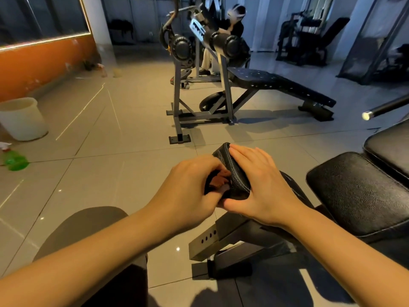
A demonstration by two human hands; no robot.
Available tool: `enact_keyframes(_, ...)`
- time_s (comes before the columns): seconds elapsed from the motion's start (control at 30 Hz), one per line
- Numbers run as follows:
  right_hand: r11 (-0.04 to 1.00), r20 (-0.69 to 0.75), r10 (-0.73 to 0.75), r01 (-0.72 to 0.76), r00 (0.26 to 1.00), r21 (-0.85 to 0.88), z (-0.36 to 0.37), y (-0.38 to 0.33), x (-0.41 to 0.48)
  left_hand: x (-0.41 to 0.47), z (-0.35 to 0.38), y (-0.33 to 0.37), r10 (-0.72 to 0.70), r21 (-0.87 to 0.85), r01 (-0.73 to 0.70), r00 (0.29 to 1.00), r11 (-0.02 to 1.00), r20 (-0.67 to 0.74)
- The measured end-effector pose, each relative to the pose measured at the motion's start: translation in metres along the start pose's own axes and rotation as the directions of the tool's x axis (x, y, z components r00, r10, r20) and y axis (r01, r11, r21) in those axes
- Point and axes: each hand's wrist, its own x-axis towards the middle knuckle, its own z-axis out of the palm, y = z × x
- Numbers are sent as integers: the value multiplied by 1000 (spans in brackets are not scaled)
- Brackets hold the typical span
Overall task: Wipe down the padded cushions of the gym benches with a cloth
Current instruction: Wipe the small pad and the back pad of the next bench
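Wiping underway: left hand (192, 185) bunches orange cloth (218, 181) in curled fingers against side of small end pad (235, 173); right hand (261, 187) lies flat on top, fingers straight, steadying it. Next, likely: rub round pad, then seat cushion (358, 191).

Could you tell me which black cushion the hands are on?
The small end pad: the right hand lies flat on it and the left hand holds an orange cloth at its side. The wider seat cushion is untouched.
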Motion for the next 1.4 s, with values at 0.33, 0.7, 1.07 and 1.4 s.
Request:
enact_keyframes(0.33, 1000, -1, -3, 3, 1000, 4, 0, 1, 0, 1, -2, 3, -21, -52, 21, 1000, 998, 15)
enact_keyframes(0.7, 1000, 17, 17, -17, 1000, 2, 1, 1, 0, 5, -2, 1, -16, -16, 16, 1000, 1000, 8)
enact_keyframes(1.07, 1000, 28, 15, -15, 999, -5, 2, 2, 1, 12, -4, -11, -11, -15, 11, 1000, 1000, 5)
enact_keyframes(1.4, 1000, 25, 13, -13, 1000, 22, 0, 1, 1, 6, -5, -8, -24, -106, 27, 999, 994, 34)
